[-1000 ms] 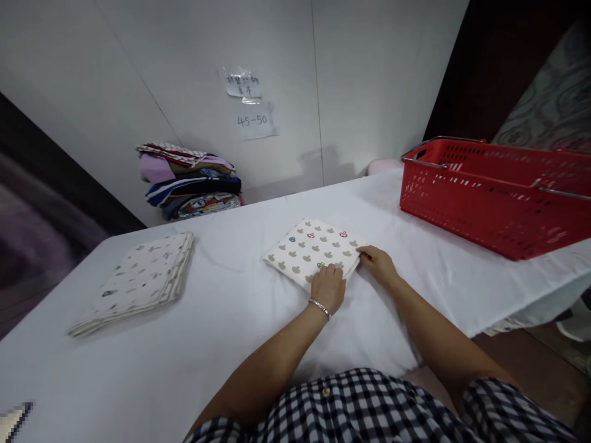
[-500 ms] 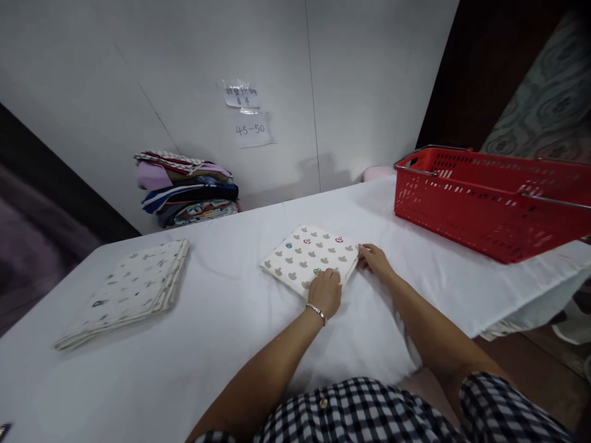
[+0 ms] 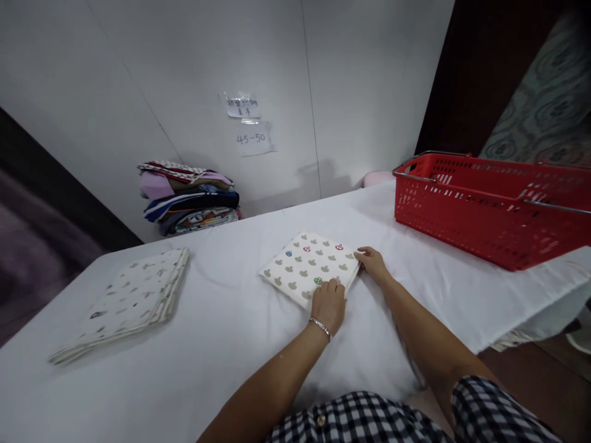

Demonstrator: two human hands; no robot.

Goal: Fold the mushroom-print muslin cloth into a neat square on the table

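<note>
A folded white cloth [image 3: 309, 258], printed with grey-green mushroom shapes and a few red, blue and green ones, lies flat on the white-covered table. My left hand [image 3: 329, 303], with a silver bracelet at the wrist, is closed over its near edge; the thumb is hidden. At the cloth's right corner, my right hand [image 3: 372, 264] pinches the layered edge between thumb and fingers. Further left on the table rests a second folded white cloth [image 3: 133, 289] with small dark prints, touched by neither hand.
A red plastic basket [image 3: 466, 221] with metal handles stands at the table's right end. Behind the back edge is a stack of folded fabrics [image 3: 189, 200] against the wall. Paper signs [image 3: 252, 136] are taped there. A pink object [image 3: 377, 178] shows behind the table.
The view has tilted up slightly, so everything sits a little lower. My right hand has shifted slightly inward over the corner; my left hand stays at the near edge.
</note>
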